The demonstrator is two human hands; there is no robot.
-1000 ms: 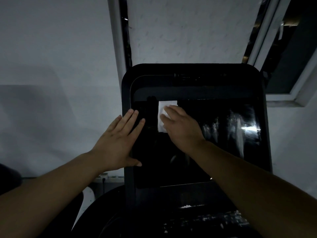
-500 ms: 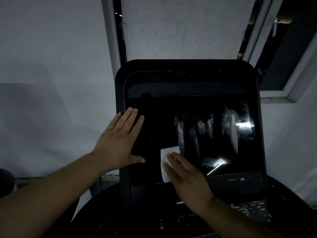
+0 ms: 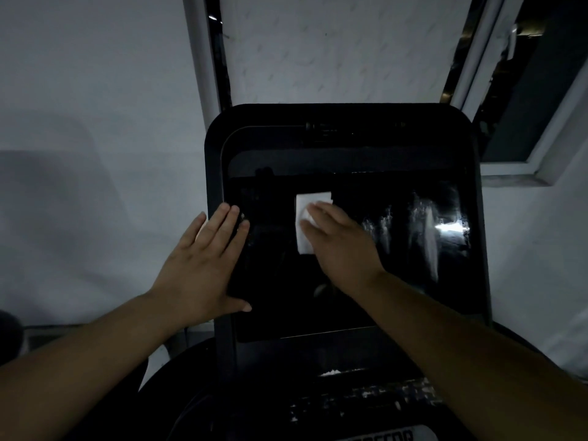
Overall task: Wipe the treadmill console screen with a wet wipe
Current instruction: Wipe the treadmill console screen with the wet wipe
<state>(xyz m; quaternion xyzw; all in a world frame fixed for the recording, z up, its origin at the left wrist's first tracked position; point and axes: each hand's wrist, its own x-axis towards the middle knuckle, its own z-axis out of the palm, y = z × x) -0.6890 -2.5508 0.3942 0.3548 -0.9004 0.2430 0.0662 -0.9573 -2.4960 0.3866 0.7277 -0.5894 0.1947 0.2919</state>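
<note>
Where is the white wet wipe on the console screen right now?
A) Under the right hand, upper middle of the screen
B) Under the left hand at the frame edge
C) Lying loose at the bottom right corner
A: the right hand presses the wet wipe flat against the upper middle of the console screen, while the left hand rests on the left edge.

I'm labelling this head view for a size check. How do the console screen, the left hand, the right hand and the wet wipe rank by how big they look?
1. console screen, by far the largest.
2. left hand and right hand: alike, not ranked apart.
3. wet wipe, smallest, though the right hand partly covers it.
</note>
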